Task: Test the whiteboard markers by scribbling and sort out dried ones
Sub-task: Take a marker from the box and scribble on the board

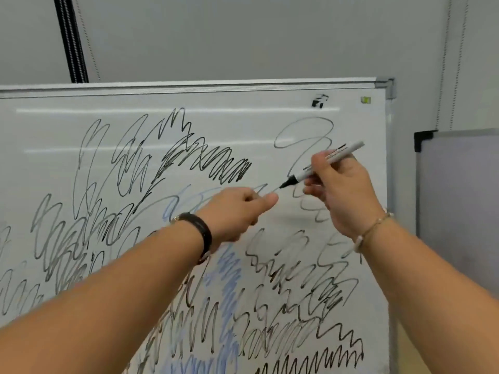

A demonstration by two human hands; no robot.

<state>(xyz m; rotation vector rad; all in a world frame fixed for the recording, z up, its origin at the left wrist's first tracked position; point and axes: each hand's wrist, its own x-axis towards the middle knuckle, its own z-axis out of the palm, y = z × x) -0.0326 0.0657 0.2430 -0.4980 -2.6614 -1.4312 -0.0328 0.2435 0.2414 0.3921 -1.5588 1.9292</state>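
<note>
Right hand [340,190]: gripping a marker [332,157], fingers curling round the barrel near its front end, thumb side facing the board.
Marker: grey barrel, cap off, lying at a slant with the rear end pointing up and right and the black tip [285,184] pointing down and left.
Tip position: sitting at the surface of the whiteboard [243,117], in its upper right part, at the end of a faint grey line; actual contact cannot be told.
Left hand [237,209]: reaching up beside the tip, fingers curling into the palm, thumb sticking out toward the marker; whether anything is sitting inside the fist cannot be told.
Gap between hands: the left thumb is lying just beside the tip, not touching it.
Whiteboard marks: black scribbles [216,163] are covering most of the surface, some dark, some pale grey; blue scribbles [229,279] are running down the middle.
Left wrist: wearing a dark watch [199,233].
Right wrist: wearing a thin bracelet [372,228].
Surroundings: a second board [459,184] is standing to the right, a grey wall [243,36] behind.
</note>
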